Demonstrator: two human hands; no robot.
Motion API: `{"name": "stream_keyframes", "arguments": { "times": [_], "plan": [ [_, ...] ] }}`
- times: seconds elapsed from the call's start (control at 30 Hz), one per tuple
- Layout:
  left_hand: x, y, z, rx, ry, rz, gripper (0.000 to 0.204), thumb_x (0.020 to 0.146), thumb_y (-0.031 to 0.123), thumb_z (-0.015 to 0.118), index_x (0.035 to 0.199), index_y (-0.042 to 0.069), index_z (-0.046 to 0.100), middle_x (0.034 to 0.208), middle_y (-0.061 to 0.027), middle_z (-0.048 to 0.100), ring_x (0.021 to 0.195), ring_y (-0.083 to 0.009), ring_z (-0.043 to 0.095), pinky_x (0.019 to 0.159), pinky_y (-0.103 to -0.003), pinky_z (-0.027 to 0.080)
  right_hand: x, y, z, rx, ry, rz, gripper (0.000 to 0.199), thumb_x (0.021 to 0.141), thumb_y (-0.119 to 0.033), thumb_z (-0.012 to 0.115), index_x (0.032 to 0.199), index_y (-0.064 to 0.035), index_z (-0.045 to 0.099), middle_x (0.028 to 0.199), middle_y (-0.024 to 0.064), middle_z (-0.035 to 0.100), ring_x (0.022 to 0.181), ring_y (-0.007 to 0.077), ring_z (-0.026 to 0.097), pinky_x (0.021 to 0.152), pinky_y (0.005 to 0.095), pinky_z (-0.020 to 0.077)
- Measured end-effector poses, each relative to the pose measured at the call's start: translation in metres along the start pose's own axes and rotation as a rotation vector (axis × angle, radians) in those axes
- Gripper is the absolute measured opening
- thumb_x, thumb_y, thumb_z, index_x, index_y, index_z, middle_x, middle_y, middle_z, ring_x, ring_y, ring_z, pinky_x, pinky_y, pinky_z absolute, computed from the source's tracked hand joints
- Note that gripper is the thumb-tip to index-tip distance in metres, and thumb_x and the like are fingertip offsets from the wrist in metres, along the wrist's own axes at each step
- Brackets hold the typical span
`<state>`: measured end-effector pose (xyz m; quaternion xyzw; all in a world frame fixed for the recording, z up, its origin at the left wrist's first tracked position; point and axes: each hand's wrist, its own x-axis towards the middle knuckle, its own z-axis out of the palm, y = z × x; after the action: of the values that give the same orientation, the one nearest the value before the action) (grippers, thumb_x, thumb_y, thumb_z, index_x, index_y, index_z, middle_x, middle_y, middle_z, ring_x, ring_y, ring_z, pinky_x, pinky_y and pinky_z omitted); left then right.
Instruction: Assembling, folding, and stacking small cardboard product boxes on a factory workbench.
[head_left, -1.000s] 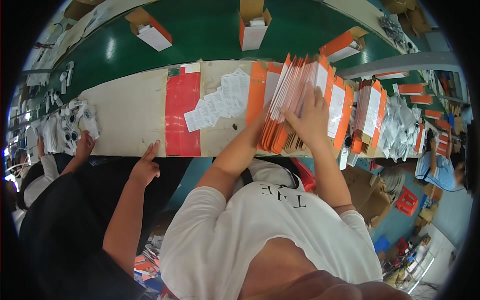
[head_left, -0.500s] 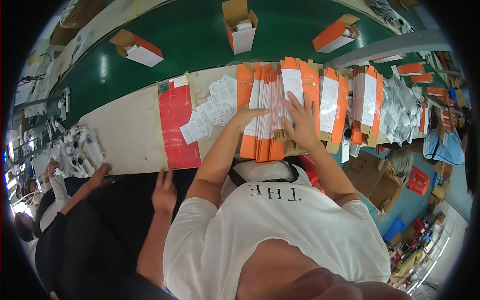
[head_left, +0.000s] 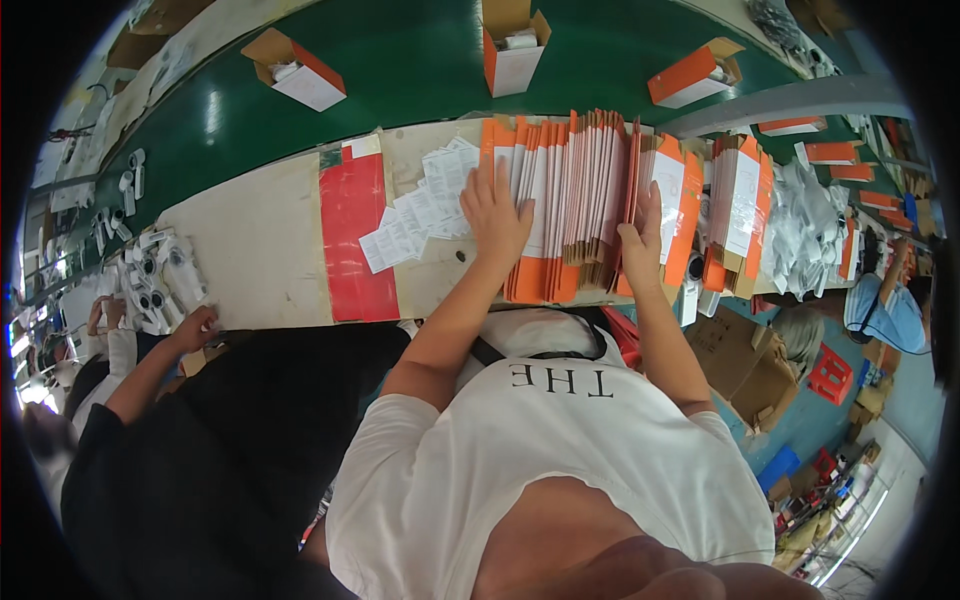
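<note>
Workbench of pale board (head_left: 255, 240) running beside a green conveyor belt (head_left: 400, 70); that is my surface. Left hand (head_left: 495, 215) lies flat, fingers spread, on the left part of a fanned stack of flattened orange-and-white cartons (head_left: 570, 205); right hand (head_left: 640, 235) presses against the stack's right side, fingers extended. Neither closes around anything: both bear on the stack, bracing it between them.

Handling, as I judge it: thin card, light singly, but the bundle looks dense and prone to slide sheet on sheet. Best taken by squeezing both outer faces, low near the orange ends.

Outward: loose white leaflets (head_left: 420, 205) just left of the stack, then a red sheet (head_left: 355, 235). More upright carton bundles (head_left: 735, 210) to the right. On the belt, three opened orange-and-white boxes (head_left: 510, 45), well apart. A co-worker's hand (head_left: 195, 325) reaches toward small white parts (head_left: 160, 280) at far left.
</note>
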<state>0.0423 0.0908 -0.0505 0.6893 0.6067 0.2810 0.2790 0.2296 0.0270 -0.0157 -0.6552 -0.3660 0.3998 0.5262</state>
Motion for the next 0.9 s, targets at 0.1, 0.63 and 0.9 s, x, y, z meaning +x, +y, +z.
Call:
{"name": "stream_keyframes", "arguments": {
  "times": [0.1,0.63,0.9],
  "plan": [
    [-0.008,0.023,0.004,0.098,-0.163,0.325,0.055,0.077,0.029,0.059,0.122,0.003,0.043,0.128,-0.0147,0.040,0.126,-0.0335,0.025,0.100,-0.052,0.021,0.001,-0.010,-0.005,-0.254,-0.105,0.032,0.069,0.073,-0.001,0.042,0.138,-0.0033,0.019,0.132,0.0197,0.037,0.123,0.0245,0.038,0.099,0.0302,0.0302],
    [-0.044,0.057,0.030,-0.365,-0.408,0.295,0.050,0.072,0.004,0.047,0.121,0.002,0.041,0.131,-0.0181,0.039,0.130,-0.0353,0.022,0.104,-0.053,0.011,0.046,-0.039,0.028,-0.983,-0.133,0.015,0.104,0.062,-0.034,0.071,0.139,-0.0075,0.005,0.122,0.0304,0.041,0.105,0.0426,0.050,0.086,0.0419,0.0435],
    [-0.045,0.048,0.027,-0.640,-0.104,0.114,0.035,0.067,-0.001,0.045,0.103,0.001,0.047,0.104,-0.0227,0.050,0.106,-0.0374,0.045,0.091,-0.039,0.037,0.053,-0.037,0.031,-1.031,-0.155,0.049,0.107,0.061,-0.028,0.071,0.139,-0.0147,-0.001,0.122,0.0320,0.037,0.102,0.0439,0.051,0.084,0.0426,0.0451]
  ]
}}
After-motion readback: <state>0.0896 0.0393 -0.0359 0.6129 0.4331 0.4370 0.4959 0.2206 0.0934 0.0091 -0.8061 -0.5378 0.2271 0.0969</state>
